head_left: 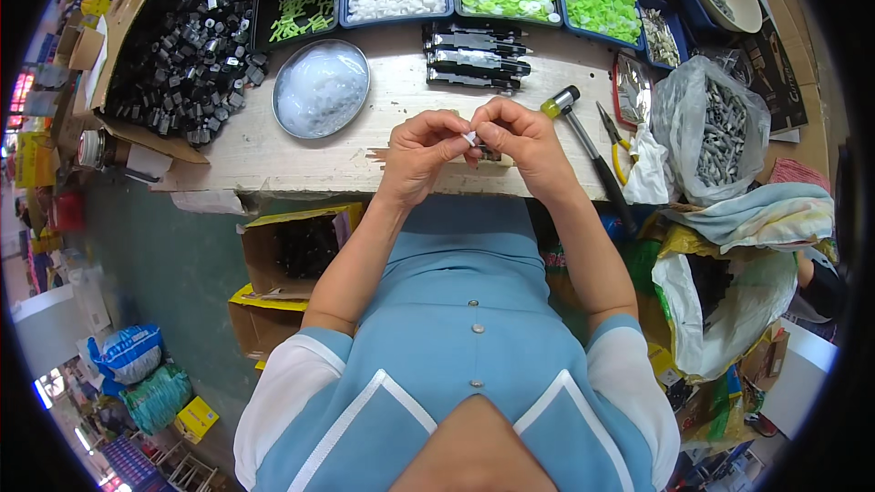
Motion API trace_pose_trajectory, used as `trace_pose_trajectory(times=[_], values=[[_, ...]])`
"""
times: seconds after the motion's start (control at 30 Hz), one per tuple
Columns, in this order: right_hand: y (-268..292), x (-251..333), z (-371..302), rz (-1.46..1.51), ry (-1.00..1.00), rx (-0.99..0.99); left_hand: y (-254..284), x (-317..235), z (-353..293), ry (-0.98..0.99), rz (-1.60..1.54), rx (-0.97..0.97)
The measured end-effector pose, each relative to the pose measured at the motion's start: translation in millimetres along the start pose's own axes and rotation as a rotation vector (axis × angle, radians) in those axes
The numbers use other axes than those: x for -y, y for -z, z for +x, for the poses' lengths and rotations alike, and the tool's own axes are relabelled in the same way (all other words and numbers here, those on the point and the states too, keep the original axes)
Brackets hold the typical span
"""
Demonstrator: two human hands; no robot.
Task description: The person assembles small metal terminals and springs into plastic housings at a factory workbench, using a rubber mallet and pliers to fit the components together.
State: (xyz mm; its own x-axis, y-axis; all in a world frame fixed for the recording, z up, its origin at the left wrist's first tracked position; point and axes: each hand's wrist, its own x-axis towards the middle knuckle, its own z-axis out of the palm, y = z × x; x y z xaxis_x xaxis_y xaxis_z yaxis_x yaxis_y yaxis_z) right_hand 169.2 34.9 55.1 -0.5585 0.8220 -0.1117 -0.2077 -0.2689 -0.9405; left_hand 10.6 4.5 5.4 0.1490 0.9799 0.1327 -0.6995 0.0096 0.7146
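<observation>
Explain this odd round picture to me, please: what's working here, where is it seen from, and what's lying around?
There's no machine: these are a person's bare left hand and right hand. The one picture comes from a wide fisheye camera worn on the head, looking down, so straight edges bend and the blue top shows below.

The left hand seems to pinch a small white piece. The right hand's fingertips meet it, but their exact grip is hidden.

On the bench, black parts lie in a row beyond the hands. A dish sits to the left; a hammer and pliers lie to the right. Trays of green or white pieces line the far side, between a box and a bag.
</observation>
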Motion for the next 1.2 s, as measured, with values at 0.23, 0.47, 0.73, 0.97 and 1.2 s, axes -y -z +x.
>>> trace_pose_trajectory(times=[0.23,0.47,0.73,0.97,1.2], values=[[-8.9,-9.3,3.9,-0.475,0.308,-0.136,5.9,-2.9,-5.3,-0.01,0.133,-0.037],[-12.5,-15.7,1.3,-0.876,0.567,-0.239,7.4,-2.2,-11.2,-0.166,0.353,-0.144],[-14.3,-15.1,-1.3,-1.16,0.683,-0.214,4.4,-7.3,-15.0,-0.223,0.605,-0.208],[1.4,-25.9,12.2,-1.452,0.709,-0.002,19.8,-16.6,-18.9,-0.437,1.364,-0.13],[2.2,-22.4,22.9,-1.593,0.622,0.158,22.5,0.1,-15.5,-0.401,1.415,-0.111]])
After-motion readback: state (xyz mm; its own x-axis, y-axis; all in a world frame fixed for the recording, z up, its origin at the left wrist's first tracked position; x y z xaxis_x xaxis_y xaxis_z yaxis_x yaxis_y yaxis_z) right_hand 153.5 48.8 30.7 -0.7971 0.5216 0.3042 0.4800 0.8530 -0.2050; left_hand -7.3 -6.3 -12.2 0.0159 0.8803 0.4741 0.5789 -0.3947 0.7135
